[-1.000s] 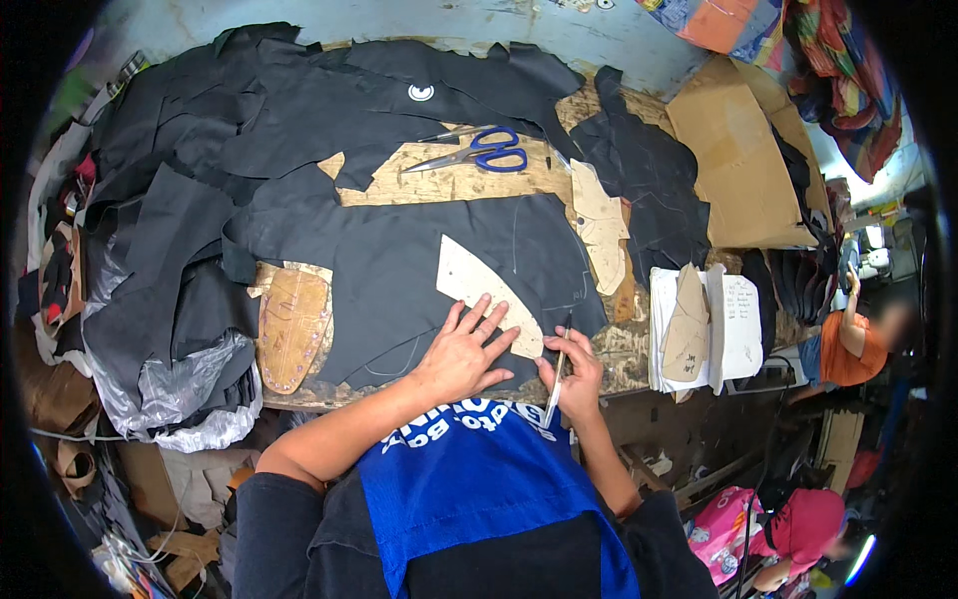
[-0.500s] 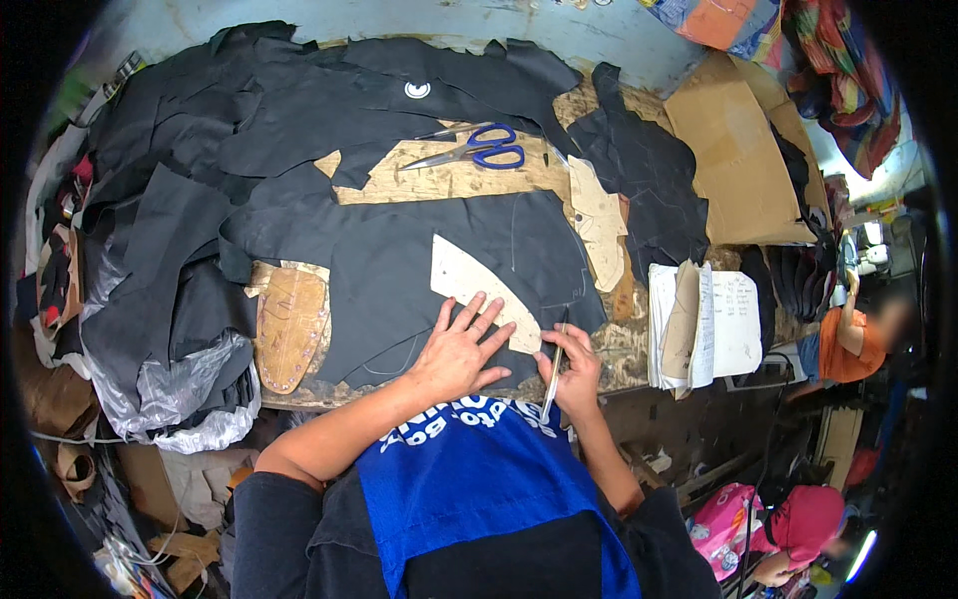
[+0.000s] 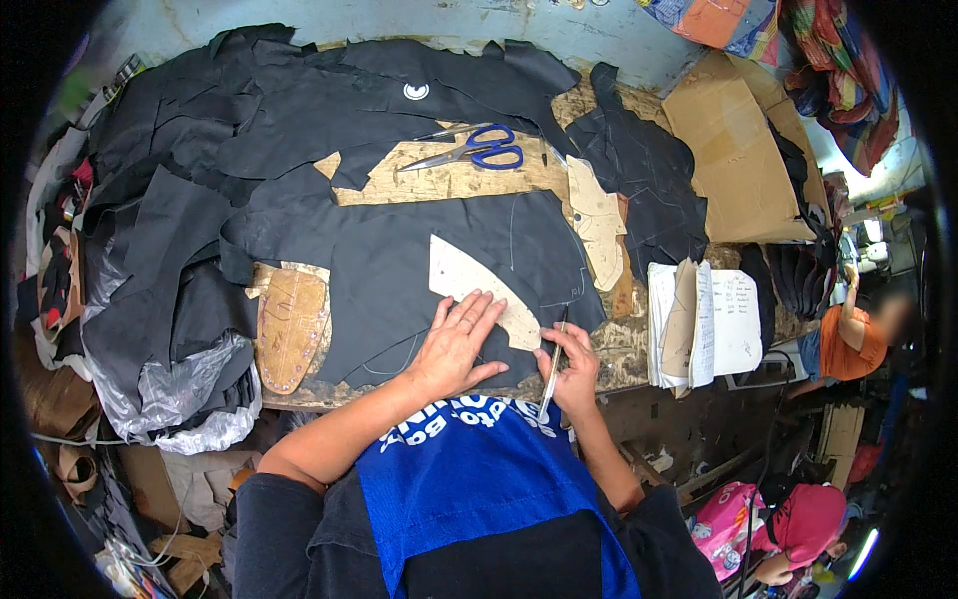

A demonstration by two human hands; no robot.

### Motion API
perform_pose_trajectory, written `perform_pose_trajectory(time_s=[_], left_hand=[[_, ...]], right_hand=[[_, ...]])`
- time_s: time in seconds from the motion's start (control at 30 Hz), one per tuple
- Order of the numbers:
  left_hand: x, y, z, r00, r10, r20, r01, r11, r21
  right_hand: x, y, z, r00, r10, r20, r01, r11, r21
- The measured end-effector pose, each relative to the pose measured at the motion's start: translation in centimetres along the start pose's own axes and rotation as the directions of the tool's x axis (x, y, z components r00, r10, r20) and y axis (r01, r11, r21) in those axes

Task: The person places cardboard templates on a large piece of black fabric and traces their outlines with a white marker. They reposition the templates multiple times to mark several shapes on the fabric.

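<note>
A cream, curved pattern piece [image 3: 474, 275] lies on a sheet of black leather-like material [image 3: 384, 250]. My left hand [image 3: 459, 339] rests flat on the pattern's lower part, its fingers stretched out. Beside the pattern's lower right tip, my right hand [image 3: 571, 364] grips a slim silver pen [image 3: 551, 379], which stands tilted between thumb and fingers. Thin pale lines run across the black material to the right of the pattern and near its lower left edge. Blue-handled scissors [image 3: 479, 152] lie on bare wood beyond the sheet.
Black material [image 3: 170, 270] heaps up at left and back. Brown patterns [image 3: 291, 329] lie left of the sheet, and a cream pattern [image 3: 597, 225] at right. An open notebook [image 3: 733, 319] and a cardboard box [image 3: 738, 150] stand farther right. Two other people [image 3: 848, 339] are at the right.
My left hand's fingers have drawn closer together on the pattern and shifted slightly. My right hand and its pen are almost unmoved.
</note>
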State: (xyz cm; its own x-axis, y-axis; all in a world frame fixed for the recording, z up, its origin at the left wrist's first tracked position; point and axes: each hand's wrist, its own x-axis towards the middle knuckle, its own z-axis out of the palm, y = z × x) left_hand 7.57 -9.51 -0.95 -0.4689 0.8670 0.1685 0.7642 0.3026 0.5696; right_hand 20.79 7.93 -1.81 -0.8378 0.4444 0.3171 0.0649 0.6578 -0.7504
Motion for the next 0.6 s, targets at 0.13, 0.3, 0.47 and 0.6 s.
perform_pose_trajectory(time_s=[0.13, 0.3, 0.47, 0.6], left_hand=[[0.0, 0.0, 0.1, 0.999, 0.026, 0.043, -0.029, 0.995, 0.093], [-0.1, 0.1, 0.1, 0.997, 0.019, 0.072, -0.028, 0.991, 0.130], [-0.1, -0.2, -0.1, 0.992, 0.010, 0.125, -0.031, 0.985, 0.171], [0.0, -0.4, -0.1, 0.991, 0.014, 0.133, -0.036, 0.985, 0.170]], right_hand=[[0.1, -0.4, -0.1, 1.000, -0.015, 0.016, 0.016, 1.000, -0.022], [1.7, -1.9, -1.3, 0.987, 0.057, 0.149, -0.055, 0.998, -0.022], [5.7, -3.6, 0.2, 0.960, 0.168, 0.225, -0.250, 0.875, 0.415], [8.8, -4.6, 5.1, 0.922, 0.040, 0.384, -0.256, 0.808, 0.530]])
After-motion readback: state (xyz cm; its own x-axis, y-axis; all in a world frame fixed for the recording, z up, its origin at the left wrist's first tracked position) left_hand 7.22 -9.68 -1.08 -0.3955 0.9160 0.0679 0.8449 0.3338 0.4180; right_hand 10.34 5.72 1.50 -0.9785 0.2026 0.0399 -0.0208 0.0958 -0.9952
